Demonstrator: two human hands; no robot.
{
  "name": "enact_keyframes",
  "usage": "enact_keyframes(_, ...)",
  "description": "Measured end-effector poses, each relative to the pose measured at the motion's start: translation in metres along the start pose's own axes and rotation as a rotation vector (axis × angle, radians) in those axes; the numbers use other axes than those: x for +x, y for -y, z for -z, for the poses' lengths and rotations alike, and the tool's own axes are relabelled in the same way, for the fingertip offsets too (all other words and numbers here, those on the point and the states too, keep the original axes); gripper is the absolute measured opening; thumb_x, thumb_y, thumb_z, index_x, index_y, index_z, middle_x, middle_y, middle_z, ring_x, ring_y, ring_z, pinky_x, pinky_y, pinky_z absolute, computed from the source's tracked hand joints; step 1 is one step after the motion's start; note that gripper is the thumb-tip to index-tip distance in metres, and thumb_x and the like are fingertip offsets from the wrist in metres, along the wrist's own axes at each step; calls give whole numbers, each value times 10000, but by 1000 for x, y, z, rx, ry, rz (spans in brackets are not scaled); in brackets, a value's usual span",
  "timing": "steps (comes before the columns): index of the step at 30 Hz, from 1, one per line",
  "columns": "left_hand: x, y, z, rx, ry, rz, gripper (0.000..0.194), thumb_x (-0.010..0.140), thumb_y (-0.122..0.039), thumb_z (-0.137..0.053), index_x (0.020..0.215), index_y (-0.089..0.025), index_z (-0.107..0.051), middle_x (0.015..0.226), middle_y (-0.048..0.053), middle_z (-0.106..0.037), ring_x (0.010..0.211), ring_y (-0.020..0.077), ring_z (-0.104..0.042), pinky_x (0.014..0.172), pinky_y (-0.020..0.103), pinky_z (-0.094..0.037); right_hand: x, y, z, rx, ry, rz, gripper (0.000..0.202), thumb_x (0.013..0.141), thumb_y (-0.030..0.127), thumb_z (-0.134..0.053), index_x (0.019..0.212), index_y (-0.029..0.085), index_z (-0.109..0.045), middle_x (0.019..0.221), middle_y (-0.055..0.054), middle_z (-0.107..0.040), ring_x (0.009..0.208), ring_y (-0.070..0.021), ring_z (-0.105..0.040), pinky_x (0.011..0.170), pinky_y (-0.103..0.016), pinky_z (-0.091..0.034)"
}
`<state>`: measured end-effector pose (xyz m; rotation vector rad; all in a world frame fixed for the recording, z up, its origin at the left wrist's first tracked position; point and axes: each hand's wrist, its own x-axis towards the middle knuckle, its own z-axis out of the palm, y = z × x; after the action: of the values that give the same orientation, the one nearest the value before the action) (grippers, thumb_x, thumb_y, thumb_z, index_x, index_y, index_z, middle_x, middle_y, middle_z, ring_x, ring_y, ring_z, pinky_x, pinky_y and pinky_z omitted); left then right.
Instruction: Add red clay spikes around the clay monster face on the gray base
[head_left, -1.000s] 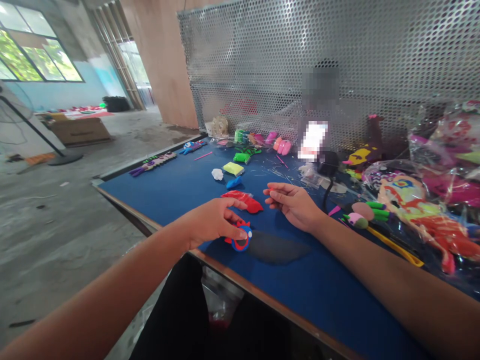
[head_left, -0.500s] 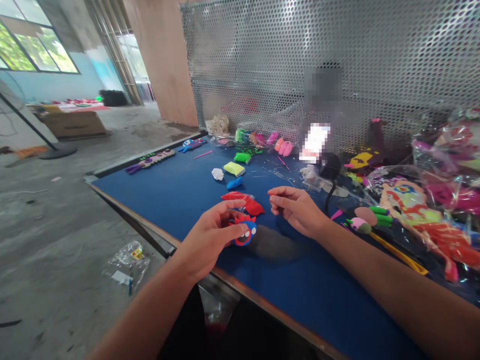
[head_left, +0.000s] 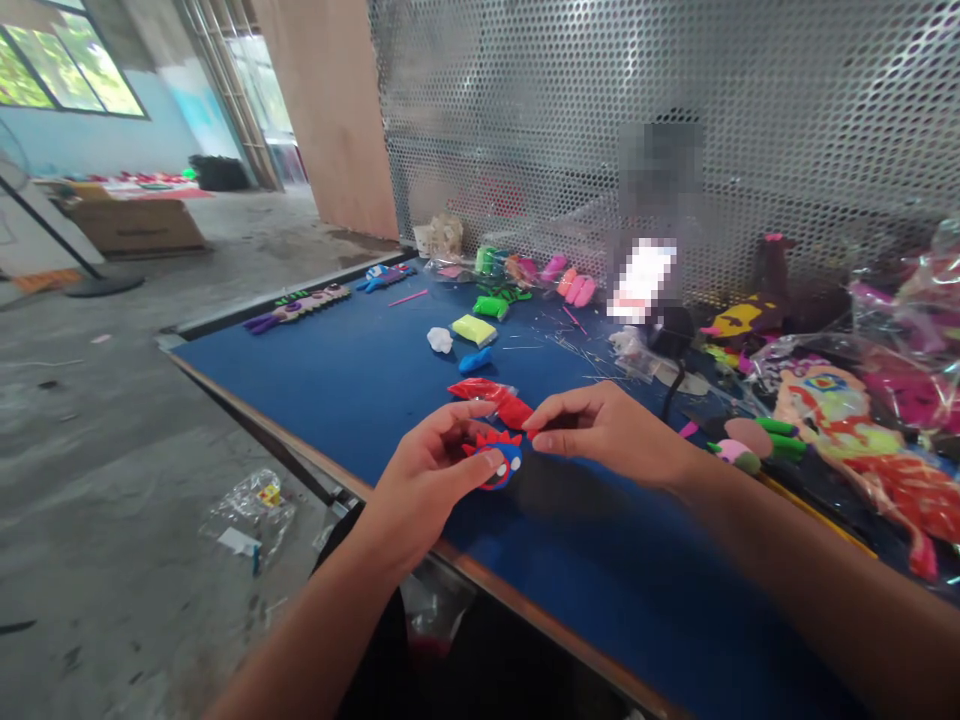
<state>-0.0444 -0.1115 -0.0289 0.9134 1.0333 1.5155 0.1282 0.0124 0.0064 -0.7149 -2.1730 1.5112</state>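
My left hand [head_left: 442, 465] is closed around a small blue clay figure [head_left: 507, 463] with red spikes, white dots and a red ring. Just right of the figure, my right hand [head_left: 592, 435] is pinched, with a small bit of red between thumb and forefinger. Behind both hands lies a red clay packet [head_left: 487, 393] in clear wrap. Farther back are a blue clay lump [head_left: 475, 360], a white lump [head_left: 440, 340] and a yellow packet [head_left: 474, 330].
The blue table [head_left: 322, 370] has finished clay figures [head_left: 300, 306] at its far left edge. Wrapped colourful figures [head_left: 847, 420] crowd the right side. A perforated metal screen [head_left: 510, 120] stands behind, with a blurred phone [head_left: 642, 280] before it.
My right hand has moved left and closer to the spiked figure, its fingertips now beside it. My left hand still holds the figure. The camera view has shifted slightly.
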Motion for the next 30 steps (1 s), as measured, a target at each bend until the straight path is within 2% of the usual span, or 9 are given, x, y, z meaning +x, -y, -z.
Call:
enact_keyframes(14, 0, 1, -2, -25, 6, -38, 372, 760, -159, -741, 1107, -224, -624, 874, -4, -645, 757, 76, -591, 693, 171, -491, -4, 14, 1, -178, 40, -63, 173, 712, 337, -748, 846, 233, -780, 784, -18, -734, 722, -194, -648, 649, -308, -488)
enact_keyframes(18, 0, 3, -1, -39, 20, -69, 362, 762, -147, -740, 1099, -219, -629, 864, -5, -637, 751, 70, -588, 685, 160, -490, -5, 18, 1, -160, 42, -76, 222, 703, 349, -756, 875, 210, -766, 824, -16, -735, 767, -181, -655, 700, -295, -501)
enact_keyframes(24, 0, 2, -1, -45, 25, -63, 347, 767, -133, -733, 1089, -207, -627, 861, 3, -626, 746, 76, -589, 682, 171, -497, -3, 9, 6, -79, 0, -68, 229, 688, 355, -777, 878, 228, -767, 885, -20, -739, 812, -175, -651, 756, -302, -498)
enact_keyframes(30, 1, 2, -1, -42, 23, -54, 350, 774, -131, -725, 1101, -198, -621, 871, 10, -623, 754, 82, -590, 684, 180, -498, -1, 1, 7, -18, -6, -83, 237, 706, 371, -765, 893, 225, -773, 726, -14, -703, 638, -134, -588, 617, -288, -470)
